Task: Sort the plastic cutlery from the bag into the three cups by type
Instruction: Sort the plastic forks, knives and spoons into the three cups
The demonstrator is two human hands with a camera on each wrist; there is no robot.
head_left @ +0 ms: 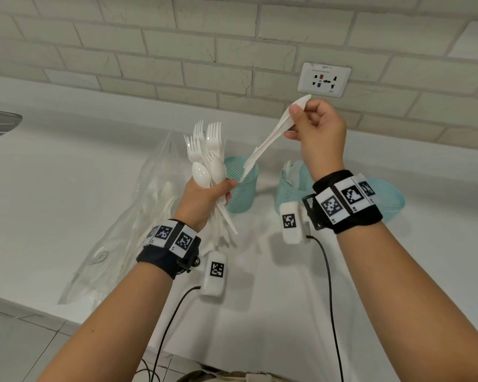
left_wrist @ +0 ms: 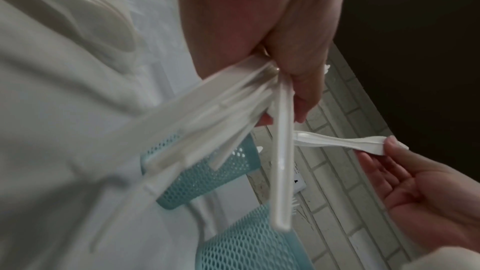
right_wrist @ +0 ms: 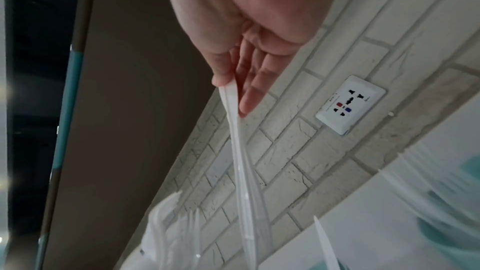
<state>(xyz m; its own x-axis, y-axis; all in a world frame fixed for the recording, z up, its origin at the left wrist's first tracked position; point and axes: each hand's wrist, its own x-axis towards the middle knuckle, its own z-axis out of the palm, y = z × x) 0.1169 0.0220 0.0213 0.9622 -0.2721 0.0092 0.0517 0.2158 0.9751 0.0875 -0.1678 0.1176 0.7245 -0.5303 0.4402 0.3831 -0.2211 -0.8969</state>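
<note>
**Head view: both hands full of white plastic cutlery over the mesh cups**

Head view has the left hand [head_left: 204, 197] fisted round a bundle of forks and spoons [head_left: 207, 158], tines and bowls up, handles poking out below the fist. Right hand [head_left: 319, 133] is raised higher, thumb and fingers pinching the handles of a couple of knives [head_left: 268, 142]; exact count unclear. Blades slant down toward the left hand, tips just above the rim of the nearest teal cup [head_left: 243, 186].

Second teal cup [head_left: 290, 186] sits below the right wrist, already holding forks. Third teal cup [head_left: 392, 199] is mostly hidden behind the right wristband, contents not visible. Clear bag [head_left: 133, 216] lies on the white counter [head_left: 53, 188] just outside the left hand, more cutlery inside.

Left wrist view: bundle handles fan out from the closed fingers, blurry; right hand's thumb pressed on the knife handles, other fingers loose underneath. Right wrist view: thumb and forefinger nipping the knives, which hang down away from the palm. Wall socket [head_left: 324, 79] on the brick wall [head_left: 177, 37] beyond the right hand.
</note>
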